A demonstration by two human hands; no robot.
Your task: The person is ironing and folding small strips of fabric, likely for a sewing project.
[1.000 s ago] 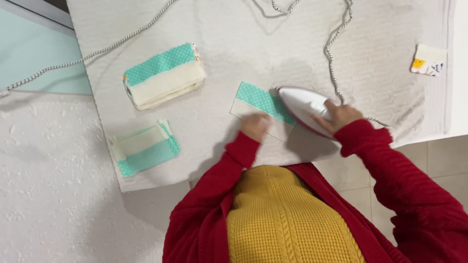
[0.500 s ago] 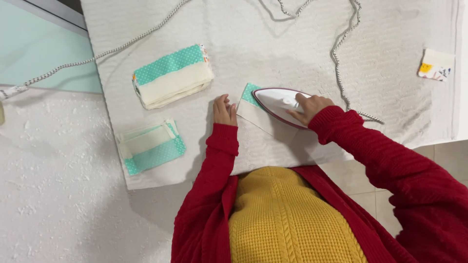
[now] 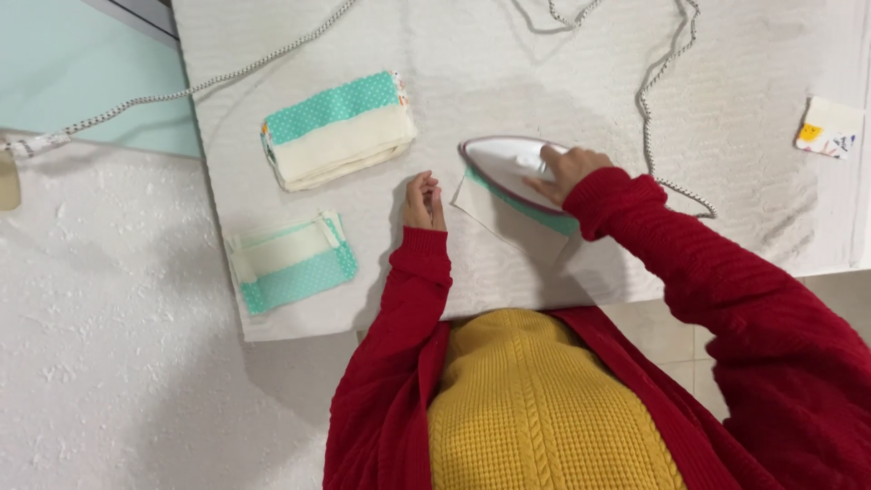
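The right hand (image 3: 564, 172) grips the iron (image 3: 508, 168) on the cloth piece (image 3: 494, 210); the left hand (image 3: 424, 201), fingers together and empty, rests left of the iron.

The iron (image 3: 508, 168) was white with a dark reddish rim. The cloth piece (image 3: 508, 218) under it was cream with a teal, white-dotted band. The folded stack (image 3: 337, 132) showed the same dotted teal over cream, as did the flat piece (image 3: 292, 263). The board cover (image 3: 508, 54) was off-white. The cord (image 3: 667, 82) was speckled white and grey. The sleeves (image 3: 726, 290) were red, the sweater (image 3: 544, 408) mustard yellow.
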